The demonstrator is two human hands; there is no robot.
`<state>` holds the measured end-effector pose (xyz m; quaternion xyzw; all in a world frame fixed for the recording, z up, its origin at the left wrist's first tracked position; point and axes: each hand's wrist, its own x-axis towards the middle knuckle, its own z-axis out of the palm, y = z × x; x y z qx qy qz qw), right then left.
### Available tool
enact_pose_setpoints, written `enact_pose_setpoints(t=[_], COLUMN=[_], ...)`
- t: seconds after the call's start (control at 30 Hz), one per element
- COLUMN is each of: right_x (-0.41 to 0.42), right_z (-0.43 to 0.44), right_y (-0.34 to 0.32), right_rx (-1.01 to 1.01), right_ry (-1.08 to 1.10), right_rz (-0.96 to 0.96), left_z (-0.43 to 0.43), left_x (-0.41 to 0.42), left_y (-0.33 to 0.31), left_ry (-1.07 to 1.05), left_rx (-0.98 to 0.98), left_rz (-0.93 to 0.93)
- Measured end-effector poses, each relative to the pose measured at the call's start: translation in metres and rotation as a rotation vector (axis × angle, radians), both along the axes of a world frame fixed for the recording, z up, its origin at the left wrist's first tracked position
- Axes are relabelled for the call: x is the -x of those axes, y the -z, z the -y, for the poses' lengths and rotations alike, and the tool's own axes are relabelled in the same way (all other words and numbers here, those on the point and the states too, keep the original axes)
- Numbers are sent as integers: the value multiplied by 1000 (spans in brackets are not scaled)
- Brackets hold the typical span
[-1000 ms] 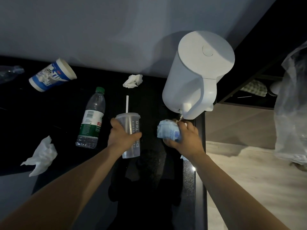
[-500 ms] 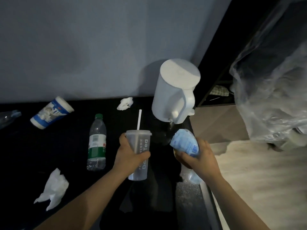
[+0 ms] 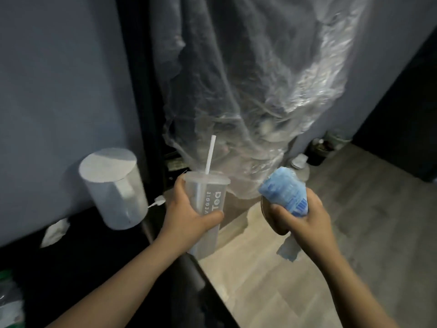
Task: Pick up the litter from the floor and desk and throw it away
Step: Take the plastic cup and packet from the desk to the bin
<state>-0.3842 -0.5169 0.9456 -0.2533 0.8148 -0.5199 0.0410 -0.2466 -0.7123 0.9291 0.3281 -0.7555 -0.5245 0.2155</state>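
My left hand [image 3: 189,216] grips a clear plastic tea cup [image 3: 208,200] with a lid and a white straw [image 3: 210,155], held upright past the desk's right edge, above the floor. My right hand [image 3: 300,216] holds a crumpled blue and white wrapper [image 3: 283,192], with a scrap of paper hanging below the fist. A crumpled white tissue [image 3: 55,232] lies on the black desk [image 3: 89,263] at the left. A green-capped bottle [image 3: 9,297] shows blurred at the lower left edge. A small dark bin [image 3: 322,150] with rubbish stands on the floor at the far right.
A white kettle [image 3: 113,190] stands on the desk's right end against the grey wall. A large clear plastic sheet [image 3: 255,91] hangs over something tall straight ahead. Pale wood floor [image 3: 272,280] spreads to the right. A white object [image 3: 299,160] lies beside the bin.
Both hands have lifted the cup and the wrapper off the desk and swung right, out over the floor. The view has turned right toward the plastic sheet and the bin.
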Motion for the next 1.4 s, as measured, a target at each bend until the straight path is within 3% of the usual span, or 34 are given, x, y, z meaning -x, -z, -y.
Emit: enact_pose_setpoints(t=[0.3,0.53,0.87,1.4], right_x=[133,232,423,765], right_z=[-205,-305,-349,-387], right_y=[-81,-107,-98,-90], right_rx=[39,73,94,36], right_ry=[282,381,476,592], right_rz=[-243,-278,-247,-209], left_z=[-182,-270,-300,-311], left_x=[196,321,536,901], left_y=[-72,-98,-90,-78], left_ry=[237,380,510,542], left_rx=[88,133,144,131], left_rz=[-195,-272,-308,-177])
